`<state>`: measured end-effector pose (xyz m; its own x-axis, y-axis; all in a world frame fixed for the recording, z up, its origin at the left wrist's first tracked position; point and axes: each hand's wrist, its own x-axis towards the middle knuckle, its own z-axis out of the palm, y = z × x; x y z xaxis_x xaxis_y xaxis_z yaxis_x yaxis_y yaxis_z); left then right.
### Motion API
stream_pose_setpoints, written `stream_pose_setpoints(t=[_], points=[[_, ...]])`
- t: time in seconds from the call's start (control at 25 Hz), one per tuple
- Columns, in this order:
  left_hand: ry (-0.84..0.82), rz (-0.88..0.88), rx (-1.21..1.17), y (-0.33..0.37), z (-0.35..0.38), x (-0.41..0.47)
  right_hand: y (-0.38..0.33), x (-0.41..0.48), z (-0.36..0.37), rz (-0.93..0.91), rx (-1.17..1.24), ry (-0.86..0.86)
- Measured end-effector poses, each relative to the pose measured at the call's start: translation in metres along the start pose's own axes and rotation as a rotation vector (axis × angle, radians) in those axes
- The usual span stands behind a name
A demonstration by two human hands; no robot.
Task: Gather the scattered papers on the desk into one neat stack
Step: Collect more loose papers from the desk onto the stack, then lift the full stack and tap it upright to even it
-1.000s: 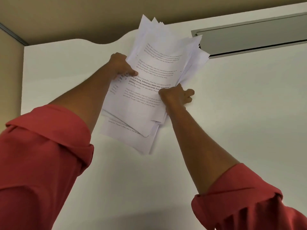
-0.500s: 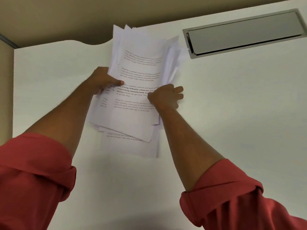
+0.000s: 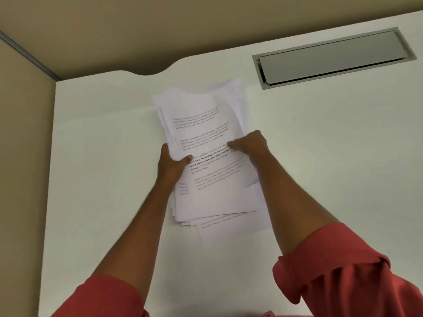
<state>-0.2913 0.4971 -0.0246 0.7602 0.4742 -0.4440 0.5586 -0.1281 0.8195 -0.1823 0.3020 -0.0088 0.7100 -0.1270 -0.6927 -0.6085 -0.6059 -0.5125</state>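
A thick bundle of white printed papers lies over the middle of the white desk, its edges uneven and fanned at the far and near ends. My left hand grips the bundle's left edge, thumb on top of the top sheet. My right hand clamps the right edge, fingers curled over the printed text. A few lower sheets stick out at the near end. Both forearms reach in from below, with red sleeves rolled up.
A grey metal cable flap is set into the desk at the far right. A tan partition wall borders the desk on the left and along the back, where the desk edge curves inward.
The bundle has come down and nearer to me, turning from a rightward lean to nearly straight. Its sheets sit closer together, and both hands have kept their hold on its sides.
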Motion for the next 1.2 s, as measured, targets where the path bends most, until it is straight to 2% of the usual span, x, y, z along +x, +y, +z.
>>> stream_pose_setpoints(t=[0.12, 0.2, 0.32, 0.48, 0.64, 0.76, 0.96, 1.08, 1.2], points=[[-0.001, -0.101, -0.161, -0.016, 0.028, -0.043, 0.037, -0.002, -0.034, -0.064, -0.015, -0.105], [-0.043, -0.22, -0.239, -0.03, 0.038, -0.062, 0.064, -0.007, -0.062, 0.021, 0.133, -0.269], [-0.217, -0.339, -0.378, -0.037, 0.044, -0.088, 0.106, -0.018, -0.091, 0.102, 0.348, -0.507], [-0.376, -0.41, -0.478, -0.03, 0.066, -0.116, 0.148, -0.035, -0.093, -0.059, 0.322, -0.521], [-0.35, -0.419, -0.396, -0.017, 0.086, -0.133, 0.159, -0.047, -0.104, -0.203, 0.348, -0.516], [-0.185, -0.261, -0.353, 0.025, 0.093, -0.146, 0.139, -0.051, -0.132, -0.389, 0.334, -0.417], [0.11, 0.189, -0.425, 0.133, 0.08, -0.172, 0.065, -0.087, -0.2, -0.87, 0.355, -0.171], [0.196, 0.398, -0.437, 0.167, 0.075, -0.188, 0.049, -0.094, -0.219, -0.965, 0.471, -0.135], [0.185, 0.45, -0.388, 0.168, 0.088, -0.193, 0.066, -0.083, -0.215, -0.96, 0.483, -0.112]])
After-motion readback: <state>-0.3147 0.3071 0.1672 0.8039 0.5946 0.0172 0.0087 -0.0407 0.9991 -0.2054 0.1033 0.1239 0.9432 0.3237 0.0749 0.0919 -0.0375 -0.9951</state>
